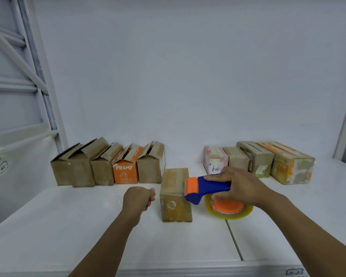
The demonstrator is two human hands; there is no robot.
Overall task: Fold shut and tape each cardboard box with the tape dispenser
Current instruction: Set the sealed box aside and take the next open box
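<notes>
At table [68,226] centre: box [175,188] lengthwise away | right hand [242,186] grips dispenser [210,187], nose left on box | left hand [138,198] fisted, empty

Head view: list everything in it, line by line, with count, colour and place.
open cardboard boxes: four, brown, back left row
PRAMY box: one, orange, open, same row
shut boxes: four, pink, brown, brown, orange-green, back right row
centre box: one, brown, flaps shut, before the rows
tape dispenser: one, blue and orange with clear tape, head on centre box's right edge
table: one, white, under all
shelf frame: one, white, far left
left hand: one, curled, left of centre box
right hand: one, grips the tape dispenser
</notes>
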